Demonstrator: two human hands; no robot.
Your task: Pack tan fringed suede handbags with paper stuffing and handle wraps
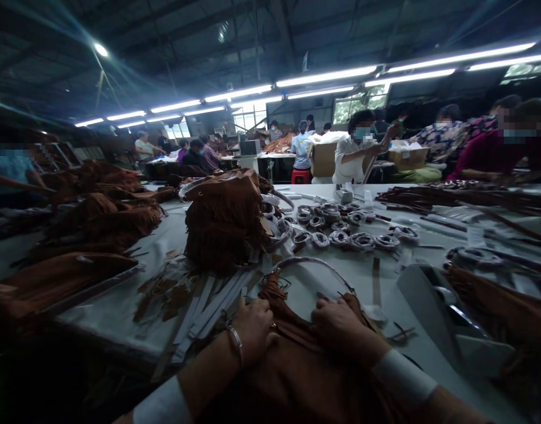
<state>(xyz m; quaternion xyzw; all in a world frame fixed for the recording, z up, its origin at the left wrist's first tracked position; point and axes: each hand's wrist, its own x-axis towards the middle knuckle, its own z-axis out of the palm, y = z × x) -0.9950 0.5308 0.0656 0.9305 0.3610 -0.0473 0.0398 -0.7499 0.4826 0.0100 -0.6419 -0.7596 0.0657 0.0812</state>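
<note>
A brown fringed bag lies on the near side of the table in front of me. Its wrapped handle arches up beyond its top edge. My left hand, a bracelet at its wrist, is closed on the left side of the bag's top edge. My right hand is closed on the right side of the same edge, its fingertips partly hidden. Just left of my left hand, pale flat strips lie on the table.
Stacked brown fringed bags stand beyond the strips. Wrapped coils lie behind the handle. A grey tape dispenser stands at right. More brown bags are piled at left. A masked person works across the table.
</note>
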